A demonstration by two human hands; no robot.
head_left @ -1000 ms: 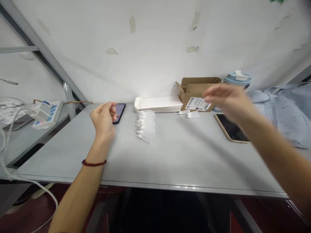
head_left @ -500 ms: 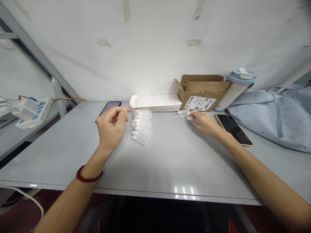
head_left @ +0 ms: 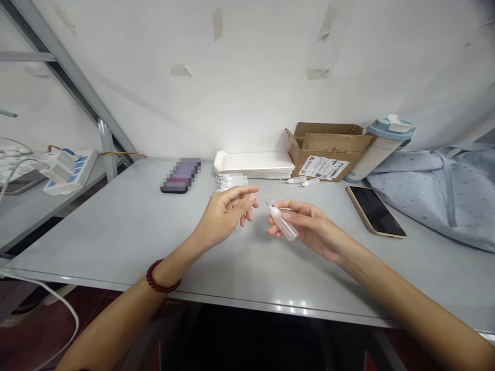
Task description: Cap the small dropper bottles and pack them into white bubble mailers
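In my right hand (head_left: 305, 221) is a small translucent needle-tip squeeze bottle (head_left: 285, 225), tilted with its thin metal needle pointing up and left. A fine clear strand loops off its white cap. My left hand (head_left: 228, 214) hovers just left of the needle, fingers loosely stretched, with nothing visible in them. Behind it lies a row of similar white-capped bottles (head_left: 234, 181), partly hidden by the hand. Two more small bottles (head_left: 310, 182) lie in front of the cardboard box.
At the wall stand a stack of white envelopes (head_left: 255, 162), an open cardboard box (head_left: 327, 159) and a blue-lidded tumbler (head_left: 377, 149). A phone (head_left: 375, 211) and a pale blue bag (head_left: 421, 201) are on the right, another phone (head_left: 181, 176) and a power strip (head_left: 75, 172) on the left.
My right hand has picked up a bottle from beside the box and brought it toward the middle. My left hand has moved right and nearer to it, its fingers loosening.
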